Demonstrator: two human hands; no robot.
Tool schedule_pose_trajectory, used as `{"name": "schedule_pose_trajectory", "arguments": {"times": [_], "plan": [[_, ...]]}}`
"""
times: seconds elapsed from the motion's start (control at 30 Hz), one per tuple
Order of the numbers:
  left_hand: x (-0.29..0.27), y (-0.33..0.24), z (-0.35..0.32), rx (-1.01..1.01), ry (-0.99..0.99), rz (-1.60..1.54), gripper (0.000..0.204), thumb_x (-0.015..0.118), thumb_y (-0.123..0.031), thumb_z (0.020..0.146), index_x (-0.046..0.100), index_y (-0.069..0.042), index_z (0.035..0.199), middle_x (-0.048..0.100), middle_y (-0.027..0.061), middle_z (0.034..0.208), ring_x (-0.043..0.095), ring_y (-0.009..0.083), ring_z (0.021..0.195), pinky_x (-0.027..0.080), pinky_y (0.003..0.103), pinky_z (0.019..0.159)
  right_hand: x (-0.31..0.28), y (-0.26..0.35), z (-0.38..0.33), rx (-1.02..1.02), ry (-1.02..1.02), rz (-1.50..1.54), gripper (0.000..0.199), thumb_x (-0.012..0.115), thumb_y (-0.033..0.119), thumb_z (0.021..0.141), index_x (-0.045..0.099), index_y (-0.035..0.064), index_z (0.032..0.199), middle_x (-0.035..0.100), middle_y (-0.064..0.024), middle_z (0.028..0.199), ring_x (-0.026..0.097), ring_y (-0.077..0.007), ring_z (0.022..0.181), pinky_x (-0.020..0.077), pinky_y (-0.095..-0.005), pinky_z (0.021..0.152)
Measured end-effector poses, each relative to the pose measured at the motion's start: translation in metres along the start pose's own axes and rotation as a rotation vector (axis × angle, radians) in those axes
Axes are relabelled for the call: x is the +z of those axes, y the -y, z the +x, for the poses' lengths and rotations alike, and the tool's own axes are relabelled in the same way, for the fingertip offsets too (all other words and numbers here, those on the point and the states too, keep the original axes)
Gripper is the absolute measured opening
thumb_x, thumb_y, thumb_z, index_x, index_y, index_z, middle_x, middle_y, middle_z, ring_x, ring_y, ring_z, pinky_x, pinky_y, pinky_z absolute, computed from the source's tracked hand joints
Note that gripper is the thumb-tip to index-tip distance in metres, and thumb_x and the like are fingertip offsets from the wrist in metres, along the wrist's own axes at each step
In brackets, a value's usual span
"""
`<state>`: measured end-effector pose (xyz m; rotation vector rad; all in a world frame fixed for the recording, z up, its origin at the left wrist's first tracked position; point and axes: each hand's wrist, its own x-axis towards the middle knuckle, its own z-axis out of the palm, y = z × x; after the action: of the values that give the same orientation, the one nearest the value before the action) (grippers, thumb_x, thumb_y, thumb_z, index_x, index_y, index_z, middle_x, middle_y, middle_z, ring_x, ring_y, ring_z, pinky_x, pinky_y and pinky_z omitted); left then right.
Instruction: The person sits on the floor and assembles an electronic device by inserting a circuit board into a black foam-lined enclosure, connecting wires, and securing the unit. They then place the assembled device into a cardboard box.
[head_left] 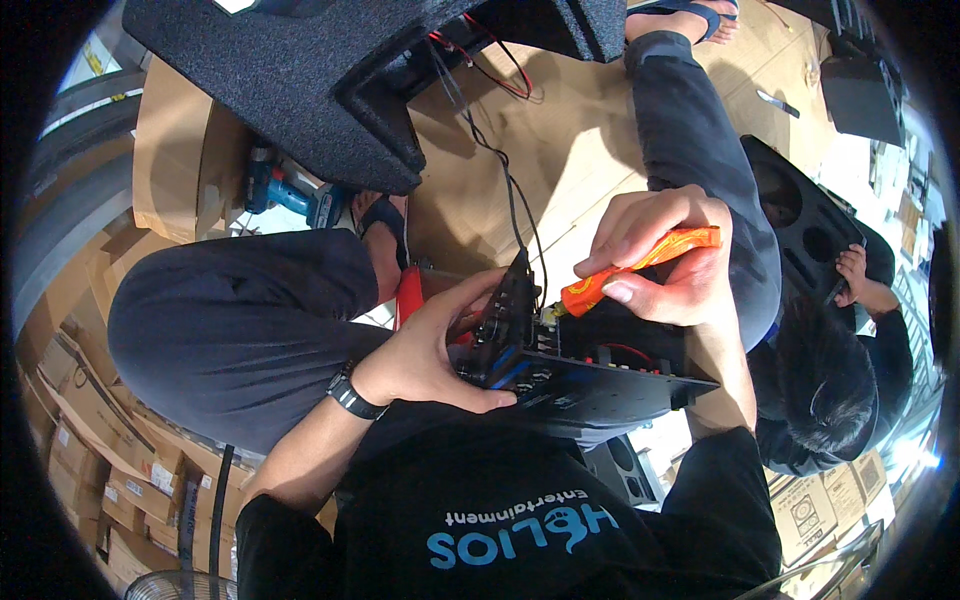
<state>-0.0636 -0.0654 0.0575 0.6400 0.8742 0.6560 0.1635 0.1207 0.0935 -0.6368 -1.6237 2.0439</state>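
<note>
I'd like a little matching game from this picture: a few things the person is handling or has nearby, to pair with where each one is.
Things:
1. orange-handled screwdriver
2. black circuit panel
3. blue cordless drill
4. black wristwatch

Places:
A. lying on the cardboard beside the knee
B. on the left wrist
C. gripped in the right hand
D. steadied by the left hand

Pairs: 1-C, 2-D, 3-A, 4-B
</note>
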Motion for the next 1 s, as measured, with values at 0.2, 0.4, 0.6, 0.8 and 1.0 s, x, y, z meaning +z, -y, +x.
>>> {"name": "schedule_pose_trajectory", "arguments": {"times": [0.2, 0.4, 0.6, 0.8, 1.0], "plan": [[0.001, -0.002, 0.001, 0.06, -0.017, 0.063, 0.125, 0.099, -0.026, 0.057, 0.03, 0.007, 0.156, 0.054, 0.0171, 0.145, 0.052, 0.0229, 0.133, 0.038, 0.038, 0.115, 0.006, -0.005, -0.008, 0.114, -0.156, 0.182, 0.021, 0.081, -0.003, 0.082, 0.065, 0.0002, 0.095, 0.071, -0.0107, 0.086, 0.076, -0.0208, 0.083, 0.0587, -0.0283, 0.074], [0.002, -0.007, 0.001, -0.021, 0.008, -0.037, 0.125, 0.099, -0.025, 0.059, 0.028, 0.007, 0.156, 0.054, 0.0165, 0.145, 0.053, 0.0224, 0.132, 0.037, 0.036, 0.115, 0.001, -0.002, -0.008, 0.393, -0.398, 0.597, 0.022, 0.075, 0.007, 0.093, 0.061, -0.0003, 0.108, 0.066, -0.0097, 0.092, 0.069, -0.0171, 0.069, 0.057, -0.0271, 0.06], [0.002, -0.006, 0.003, -0.004, 0.007, -0.007, 0.118, 0.097, -0.02, 0.063, 0.029, 0.005, 0.156, 0.049, 0.0163, 0.15, 0.049, 0.0225, 0.139, 0.034, 0.035, 0.118, -0.008, 0.004, -0.006, 0.442, -0.385, 0.809, 0.023, 0.063, 0.004, 0.096, 0.058, -0.0039, 0.117, 0.07, -0.0212, 0.098, 0.072, -0.0251, 0.071, 0.061, -0.033, 0.069], [0.001, -0.004, -0.003, 0.032, -0.013, 0.041, 0.117, 0.098, -0.017, 0.064, 0.029, 0.006, 0.156, 0.05, 0.0152, 0.15, 0.05, 0.0218, 0.138, 0.034, 0.036, 0.119, -0.015, -0.005, -0.015, 0.151, -0.234, 0.945, 0.023, 0.071, 0.006, 0.093, 0.062, 0.0036, 0.114, 0.069, -0.0152, 0.112, 0.07, -0.03, 0.106, 0.0579, -0.0399, 0.09], [-0.001, -0.001, -0.003, 0.02, -0.004, 0.055, 0.12, 0.099, -0.02, 0.062, 0.029, 0.007, 0.155, 0.05, 0.0161, 0.149, 0.051, 0.0214, 0.137, 0.032, 0.035, 0.121, -0.028, -0.005, -0.018, 0.041, -0.126, 0.838, 0.04, 0.078, -0.002, 0.086, 0.058, 0.0065, 0.119, 0.068, -0.0112, 0.117, 0.07, -0.0257, 0.107, 0.0585, -0.0409, 0.097]]}}
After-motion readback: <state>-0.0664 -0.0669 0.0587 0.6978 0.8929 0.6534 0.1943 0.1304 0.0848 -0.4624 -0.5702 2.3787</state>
